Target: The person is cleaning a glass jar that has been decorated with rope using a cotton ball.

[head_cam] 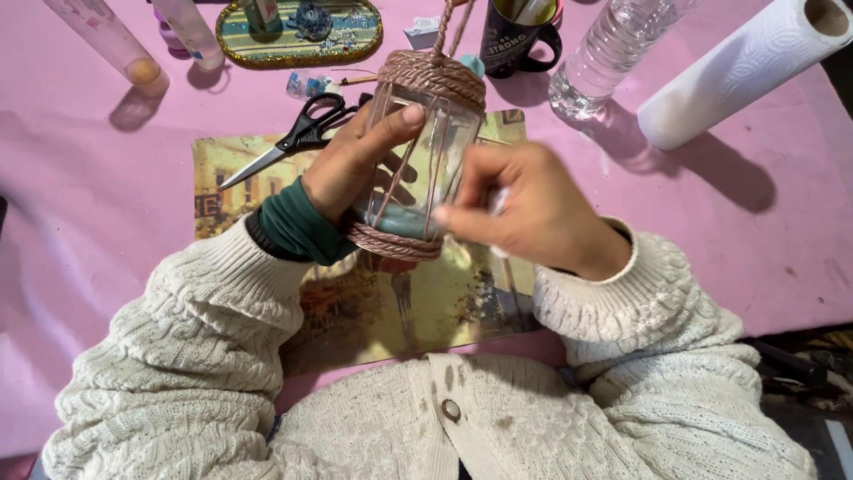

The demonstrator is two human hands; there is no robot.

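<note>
The left hand (355, 164) gripped a glass jar (418, 169), fingers wrapped round its side and thumb across the front. The right hand (524, 213) pinched something small and pale against the jar's lower side; blur hid what it was. The jar, bound with pinkish cord at neck and base, was held tilted above a picture mat (240, 169). Scissors (298, 133) lay just beside the left hand. A mug (515, 40), bottle (613, 49) and paper roll (746, 67) stood farther back on the pink table (89, 231).
</note>
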